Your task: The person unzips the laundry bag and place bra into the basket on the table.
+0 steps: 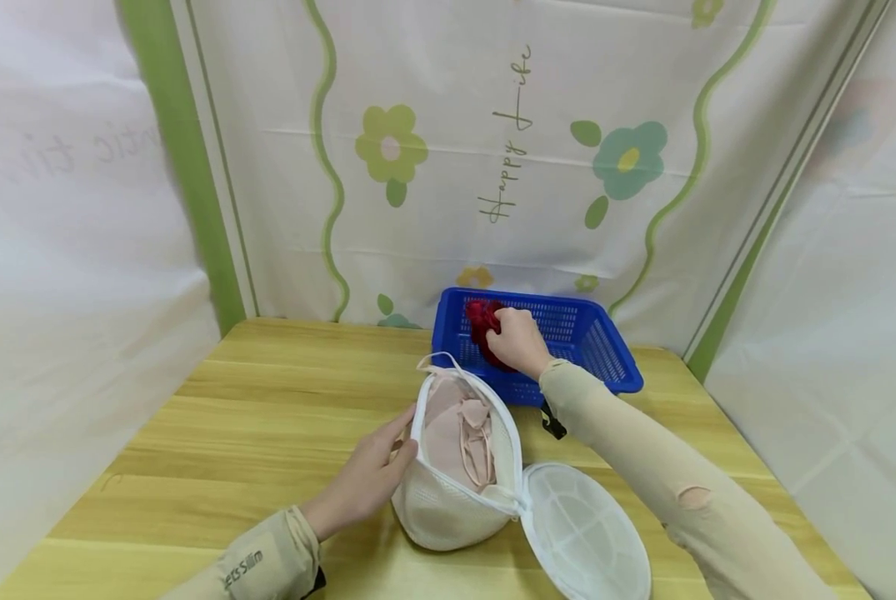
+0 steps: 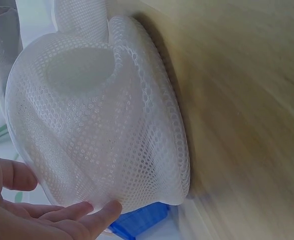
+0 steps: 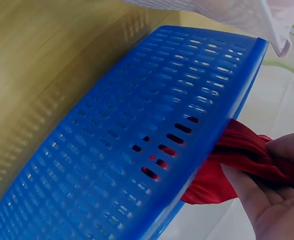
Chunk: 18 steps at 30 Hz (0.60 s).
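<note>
A white mesh laundry bag (image 1: 451,508) stands on the table with its round top unzipped. Pale pink garments (image 1: 448,433), with thin straps showing, lie inside it. My left hand (image 1: 368,471) touches the bag's left rim; in the left wrist view its fingers (image 2: 104,212) are fairly straight against the mesh, the thumb spread apart. Beyond the bag, my right hand (image 1: 518,340) pinches a dark red garment (image 3: 237,160) between thumb and fingers. That cloth hangs partly inside the blue plastic basket (image 3: 101,135) and shows through its slots. The garment's exact kind is unclear.
The bag's round mesh lid (image 1: 586,533) is folded out to the right, flat on the wooden table (image 1: 267,417). A printed curtain (image 1: 493,150) hangs behind the basket, with pale cloth on both sides. The right forearm crosses above the table's right part.
</note>
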{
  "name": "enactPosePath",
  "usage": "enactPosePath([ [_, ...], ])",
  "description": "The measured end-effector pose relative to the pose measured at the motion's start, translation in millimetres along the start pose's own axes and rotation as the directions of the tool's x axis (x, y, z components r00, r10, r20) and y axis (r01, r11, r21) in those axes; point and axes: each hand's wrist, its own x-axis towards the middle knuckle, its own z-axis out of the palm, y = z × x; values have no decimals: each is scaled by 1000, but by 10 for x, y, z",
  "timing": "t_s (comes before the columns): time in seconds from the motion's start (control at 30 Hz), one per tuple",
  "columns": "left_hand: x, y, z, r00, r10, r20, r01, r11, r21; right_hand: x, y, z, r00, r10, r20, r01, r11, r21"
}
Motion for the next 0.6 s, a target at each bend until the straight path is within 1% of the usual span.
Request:
enactPosePath([
  [0.13, -1, -2, 10, 1000, -9, -4, 9, 1000, 5, -7, 3, 47, 999, 1, 43, 0, 1000, -4],
  [0.33, 7, 3, 7, 1000, 6, -5, -5, 1000, 14, -25, -24, 73, 996, 27, 84, -25, 999, -23],
  [0.47, 0, -6, 17, 1000, -3, -4, 3, 1000, 11, -48, -43, 38, 991, 47, 125, -41, 998, -46],
  [0.6, 0, -9, 23, 1000, -16, -9, 16, 1000, 14, -78, -63, -55, 983, 81, 162, -78, 997, -27],
])
